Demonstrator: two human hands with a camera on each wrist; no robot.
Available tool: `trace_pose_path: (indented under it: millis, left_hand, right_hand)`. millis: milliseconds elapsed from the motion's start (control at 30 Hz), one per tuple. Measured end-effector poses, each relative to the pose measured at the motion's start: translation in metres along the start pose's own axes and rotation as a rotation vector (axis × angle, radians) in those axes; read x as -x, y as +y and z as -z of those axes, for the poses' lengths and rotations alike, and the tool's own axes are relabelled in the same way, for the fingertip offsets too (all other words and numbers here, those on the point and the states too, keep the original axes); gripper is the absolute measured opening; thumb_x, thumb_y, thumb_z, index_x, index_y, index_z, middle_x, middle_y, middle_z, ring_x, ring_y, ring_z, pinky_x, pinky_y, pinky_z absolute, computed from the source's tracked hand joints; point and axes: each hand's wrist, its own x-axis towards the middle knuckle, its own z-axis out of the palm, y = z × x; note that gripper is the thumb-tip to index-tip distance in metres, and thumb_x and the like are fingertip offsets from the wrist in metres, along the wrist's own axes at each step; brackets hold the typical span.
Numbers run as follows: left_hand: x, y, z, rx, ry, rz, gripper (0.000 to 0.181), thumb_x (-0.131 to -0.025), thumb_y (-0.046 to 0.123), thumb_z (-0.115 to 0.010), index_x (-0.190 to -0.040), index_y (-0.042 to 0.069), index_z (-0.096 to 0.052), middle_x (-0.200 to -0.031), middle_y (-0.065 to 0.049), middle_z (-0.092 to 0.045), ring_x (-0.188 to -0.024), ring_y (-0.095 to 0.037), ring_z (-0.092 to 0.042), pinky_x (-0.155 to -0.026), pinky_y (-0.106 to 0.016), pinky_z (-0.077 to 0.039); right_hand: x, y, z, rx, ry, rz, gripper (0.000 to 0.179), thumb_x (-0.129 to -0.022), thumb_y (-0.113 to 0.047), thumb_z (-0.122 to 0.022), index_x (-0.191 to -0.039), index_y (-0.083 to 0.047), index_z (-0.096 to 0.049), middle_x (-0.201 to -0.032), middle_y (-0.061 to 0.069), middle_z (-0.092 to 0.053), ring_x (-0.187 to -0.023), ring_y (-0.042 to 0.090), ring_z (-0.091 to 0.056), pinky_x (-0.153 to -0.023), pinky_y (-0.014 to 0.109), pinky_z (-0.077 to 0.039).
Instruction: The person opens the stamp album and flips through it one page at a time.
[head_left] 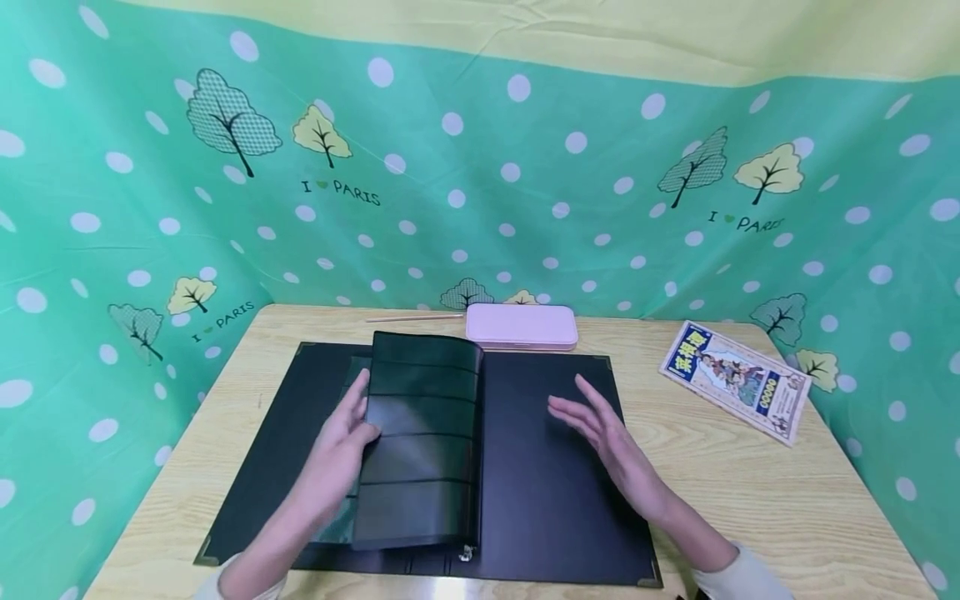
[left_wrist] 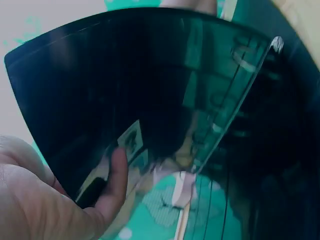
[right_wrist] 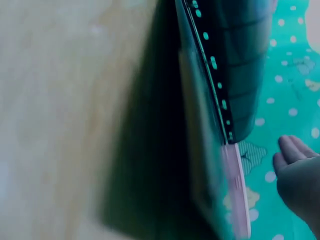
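A black ring-binder album (head_left: 566, 483) lies spread on the table, its pages (head_left: 420, 417) raised and leaning over the left half. Each dark, glossy page is split into several horizontal pockets. My left hand (head_left: 341, 450) pinches the pages' outer edge; in the left wrist view its thumb (left_wrist: 119, 175) presses the shiny face, with the other fingers mostly hidden behind. Over the bare right cover my right hand (head_left: 618, 454) hovers with fingers extended and holds nothing. Binder rings show dimly along the spine in the left wrist view.
Behind the album sits a pink case (head_left: 521, 326), with a thin stick (head_left: 415, 317) to its left. A printed paper packet (head_left: 737, 381) with a picture lies at the right on the wooden table (head_left: 720, 492). Green dotted cloth (head_left: 480, 225) hangs around the back and sides.
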Motion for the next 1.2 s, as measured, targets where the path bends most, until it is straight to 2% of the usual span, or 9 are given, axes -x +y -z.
trace_pose_path:
  millis: [200, 467, 600, 700, 733, 833, 933, 1000, 1200]
  left_hand:
    - [-0.012, -0.008, 0.015, -0.109, 0.026, -0.041, 0.071, -0.114, 0.001, -0.037, -0.179, 0.007, -0.009, -0.185, -0.018, -0.006, -0.169, -0.043, -0.011, -0.134, -0.062, -0.017]
    - [-0.020, -0.034, 0.015, -0.311, 0.126, -0.143, 0.066, -0.113, -0.001, -0.042, -0.176, 0.002, -0.022, -0.178, -0.028, -0.026, -0.165, -0.046, -0.026, -0.131, -0.065, -0.025]
    - [-0.021, -0.040, 0.013, -0.301, 0.134, -0.147, 0.065, -0.114, 0.000, -0.043, -0.176, 0.003, -0.024, -0.178, -0.027, -0.027, -0.166, -0.044, -0.024, -0.130, -0.067, -0.024]
    - [-0.021, -0.041, 0.012, -0.291, 0.162, -0.160, 0.064, -0.114, 0.000, -0.043, -0.176, 0.004, -0.026, -0.177, -0.026, -0.030, -0.164, -0.043, -0.029, -0.129, -0.064, -0.029]
    - [-0.021, -0.040, 0.012, -0.294, 0.177, -0.166, 0.063, -0.115, 0.000, -0.043, -0.176, 0.005, -0.027, -0.176, -0.026, -0.033, -0.161, -0.042, -0.036, -0.128, -0.060, -0.035]
    - [-0.019, -0.034, 0.011, -0.285, 0.229, -0.197, 0.061, -0.114, 0.000, -0.045, -0.174, 0.007, -0.034, -0.157, -0.029, -0.058, -0.116, -0.038, -0.070, -0.101, -0.043, -0.056]
    - [-0.017, -0.025, 0.011, -0.272, 0.276, -0.229, 0.058, -0.114, 0.003, -0.050, -0.172, 0.009, -0.042, -0.104, -0.021, -0.068, -0.068, -0.018, -0.051, -0.067, -0.031, -0.045]
    - [-0.015, -0.019, 0.011, -0.270, 0.297, -0.245, 0.057, -0.114, 0.005, -0.053, -0.170, 0.011, -0.046, -0.088, -0.010, -0.055, -0.062, -0.013, -0.044, -0.060, -0.030, -0.040]
    - [-0.007, -0.003, 0.010, -0.276, 0.313, -0.304, 0.055, -0.115, 0.008, -0.056, -0.169, 0.016, -0.050, -0.088, -0.005, -0.051, -0.051, -0.012, -0.035, -0.053, -0.032, -0.036]
  right_hand:
    - [0.005, 0.011, 0.013, 0.254, 0.037, -0.153, 0.067, -0.120, -0.008, -0.033, -0.180, -0.030, -0.015, -0.174, 0.015, -0.042, -0.159, 0.015, -0.042, -0.122, 0.021, -0.032]
    - [0.014, 0.025, 0.032, 0.442, 0.060, -0.231, 0.075, -0.116, -0.014, -0.057, -0.180, -0.023, -0.019, -0.176, 0.013, -0.040, -0.163, 0.047, -0.030, -0.123, 0.076, -0.025]
    - [0.017, 0.030, 0.035, 0.468, 0.032, -0.268, 0.079, -0.114, -0.022, -0.064, -0.180, -0.021, -0.020, -0.178, 0.010, -0.036, -0.166, 0.044, -0.027, -0.131, 0.040, -0.027]
    - [0.017, 0.032, 0.034, 0.550, -0.019, -0.289, 0.086, -0.111, -0.033, -0.072, -0.179, -0.021, -0.021, -0.181, 0.011, -0.030, -0.167, 0.044, -0.025, -0.131, 0.038, -0.030]
    - [0.017, 0.033, 0.033, 0.591, -0.040, -0.291, 0.089, -0.109, -0.037, -0.074, -0.179, -0.021, -0.022, -0.182, 0.013, -0.028, -0.166, 0.045, -0.025, -0.131, 0.048, -0.033]
    - [0.018, 0.034, 0.032, 0.701, -0.087, -0.276, 0.097, -0.103, -0.045, -0.080, -0.179, -0.020, -0.024, -0.182, 0.017, -0.025, -0.165, 0.049, -0.026, -0.122, 0.074, -0.035]
    - [0.018, 0.035, 0.032, 0.742, -0.098, -0.263, 0.101, -0.100, -0.047, -0.083, -0.178, -0.020, -0.026, -0.181, 0.019, -0.026, -0.164, 0.052, -0.027, -0.119, 0.076, -0.037]
    - [0.019, 0.035, 0.032, 0.745, -0.097, -0.263, 0.101, -0.100, -0.047, -0.084, -0.178, -0.020, -0.026, -0.181, 0.019, -0.026, -0.164, 0.051, -0.027, -0.119, 0.076, -0.037]
    - [0.018, 0.034, 0.032, 0.733, -0.112, -0.271, 0.101, -0.100, -0.050, -0.082, -0.178, -0.021, -0.026, -0.182, 0.018, -0.026, -0.165, 0.050, -0.026, -0.121, 0.076, -0.035]
